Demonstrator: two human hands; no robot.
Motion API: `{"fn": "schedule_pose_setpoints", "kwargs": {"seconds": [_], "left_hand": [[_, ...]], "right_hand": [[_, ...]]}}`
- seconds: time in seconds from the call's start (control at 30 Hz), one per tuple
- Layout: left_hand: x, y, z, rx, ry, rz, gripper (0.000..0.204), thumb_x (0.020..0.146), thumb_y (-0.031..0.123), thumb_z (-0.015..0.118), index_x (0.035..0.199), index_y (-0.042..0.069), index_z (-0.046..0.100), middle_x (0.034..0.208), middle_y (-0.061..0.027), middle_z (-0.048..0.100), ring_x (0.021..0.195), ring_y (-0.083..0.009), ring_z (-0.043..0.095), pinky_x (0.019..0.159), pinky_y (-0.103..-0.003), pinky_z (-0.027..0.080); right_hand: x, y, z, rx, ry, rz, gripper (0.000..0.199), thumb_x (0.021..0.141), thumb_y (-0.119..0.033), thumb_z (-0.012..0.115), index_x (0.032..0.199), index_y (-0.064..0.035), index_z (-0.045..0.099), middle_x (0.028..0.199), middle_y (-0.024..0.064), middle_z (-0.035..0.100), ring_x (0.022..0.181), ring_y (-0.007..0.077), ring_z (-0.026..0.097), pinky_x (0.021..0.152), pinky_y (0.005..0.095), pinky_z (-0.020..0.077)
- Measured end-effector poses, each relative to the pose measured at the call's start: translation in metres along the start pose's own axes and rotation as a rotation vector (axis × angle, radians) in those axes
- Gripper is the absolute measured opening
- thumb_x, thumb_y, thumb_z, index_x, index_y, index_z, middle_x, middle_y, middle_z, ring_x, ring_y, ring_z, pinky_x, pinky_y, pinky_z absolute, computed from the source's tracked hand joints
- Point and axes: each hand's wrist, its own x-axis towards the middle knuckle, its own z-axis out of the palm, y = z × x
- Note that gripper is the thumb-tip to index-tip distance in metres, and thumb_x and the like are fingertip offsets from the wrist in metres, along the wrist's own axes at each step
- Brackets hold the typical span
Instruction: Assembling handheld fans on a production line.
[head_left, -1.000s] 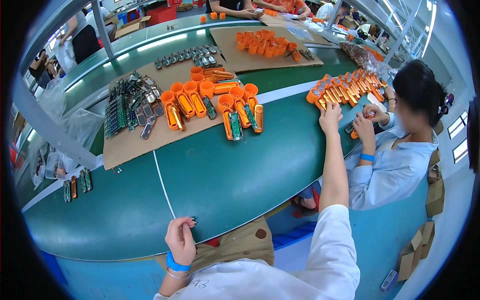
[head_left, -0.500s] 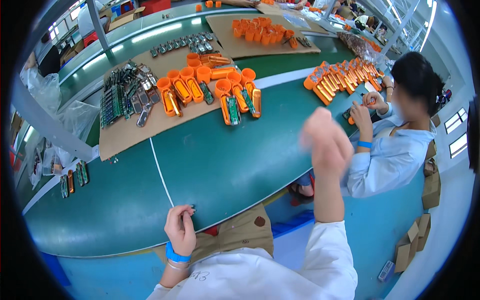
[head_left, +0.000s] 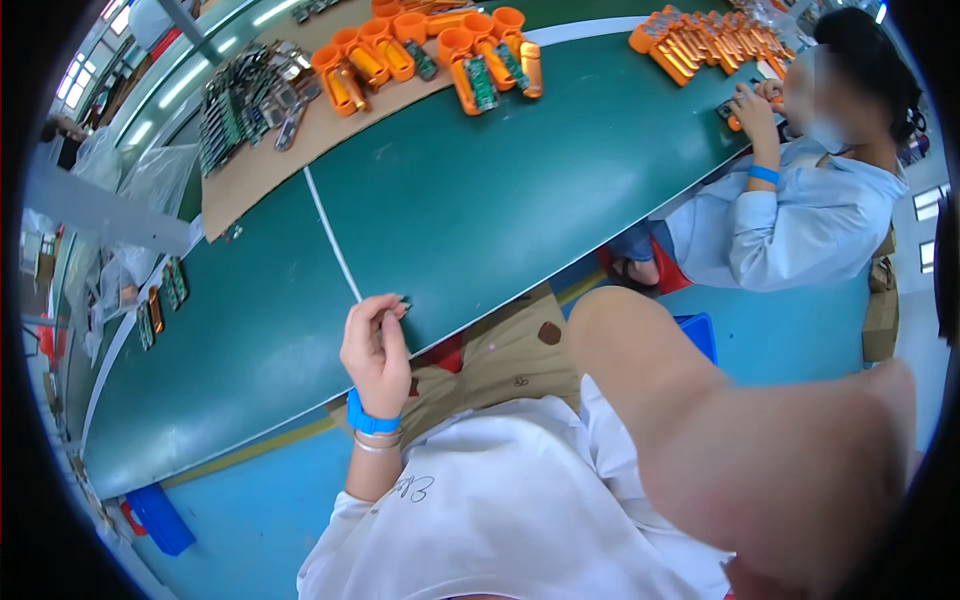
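At the table's near edge, my left hand (head_left: 376,350) is closed, its thumb and fingertips pinched together. A tiny dark piece shows at the fingertips, too small to name. My right hand (head_left: 780,460) is raised very close to the camera at the lower right, large and smeared; its fingers cannot be made out. Beyond my left hand, orange plastic housings (head_left: 467,85) with round cups stand in a group, several with green circuit boards (head_left: 480,82) in or against them. A dense pile of circuit boards (head_left: 235,110) lies to the left on brown cardboard (head_left: 260,170).
A co-worker in a light blue shirt (head_left: 810,220) sits at the right, hands on a small orange part. Rows of orange housings (head_left: 680,50) lie beyond. A few boards (head_left: 173,285) sit at the table's left. A metal post (head_left: 110,205) and plastic bags (head_left: 150,170) stand there.
The view has tilted down, so the table's things sit higher. My right hand has swung from above the table's front edge back toward the camera. My left hand keeps its pinch.
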Motion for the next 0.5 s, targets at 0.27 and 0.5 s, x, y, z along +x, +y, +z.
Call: {"fn": "schedule_pose_setpoints", "kwargs": {"seconds": [0.27, 0.5], "left_hand": [[0.001, 0.001, -0.006, -0.114, -0.025, -0.064, 0.014, 0.091, -0.004, 0.046, 0.102, -0.005, 0.055, 0.097, -0.0097, 0.058, 0.087, -0.0158, 0.059, 0.080, -0.027, 0.048], [0.006, 0.035, -0.039, -0.129, -0.070, 0.124, 0.017, 0.086, -0.001, 0.052, 0.103, -0.001, 0.056, 0.109, -0.0162, 0.057, 0.100, -0.0238, 0.057, 0.091, -0.035, 0.044]], "right_hand": [[0.002, -0.021, 0.018, -0.301, 0.193, -0.017, 0.029, 0.067, -0.001, 0.057, 0.045, -0.0108, 0.041, 0.045, 0.0090, 0.044, 0.044, 0.0221, 0.048, 0.055, 0.0398, 0.0314], [0.017, -0.028, 0.013, -1.068, -0.117, -0.450, 0.041, 0.083, -0.011, 0.051, 0.044, -0.0149, 0.040, 0.041, 0.0027, 0.042, 0.042, 0.0158, 0.048, 0.085, 0.0416, 0.0313]]}}
